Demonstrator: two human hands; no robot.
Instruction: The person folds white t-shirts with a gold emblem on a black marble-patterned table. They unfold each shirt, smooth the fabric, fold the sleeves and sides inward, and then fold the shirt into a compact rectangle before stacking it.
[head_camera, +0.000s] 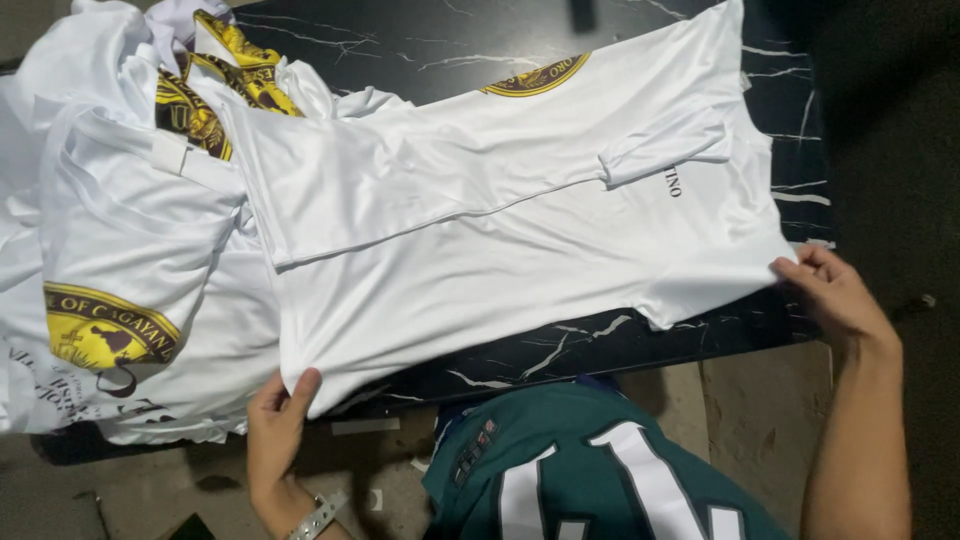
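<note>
1. White, slick fabric fills my view: a white shirt (500, 230) lies spread across the black marbled surface (420, 30), one side already folded over its middle, so a sleeve (665, 145) rests on top of the body.
2. My left hand (278, 420) pinches the shirt's near corner, thumb on top and fingers under the cloth. I judge this grip keeps that end taut and off the surface edge.
3. My right hand (832, 297) is closed narrowly on the shirt's opposite near corner, fingertips curled over the hem. With both ends held, the cloth stays stretched flat between them.
4. Beyond the shirt's left end, a pile of white shirts (110, 230) with yellow round emblems lies heaped, touching and partly under the spread shirt. That side gives me no free room.
5. The shirt's near hem runs just inside the surface's near edge, and a strip of bare dark surface shows between them, nearer the right hand.
6. Past the shirt's far edge, open marbled surface remains, so that is the freest direction for moving cloth.
7. To the right of the shirt the surface ends; dark floor lies beyond.
8. Below the shirt's near hem, my green jersey (600, 470) stands close to the surface edge.
</note>
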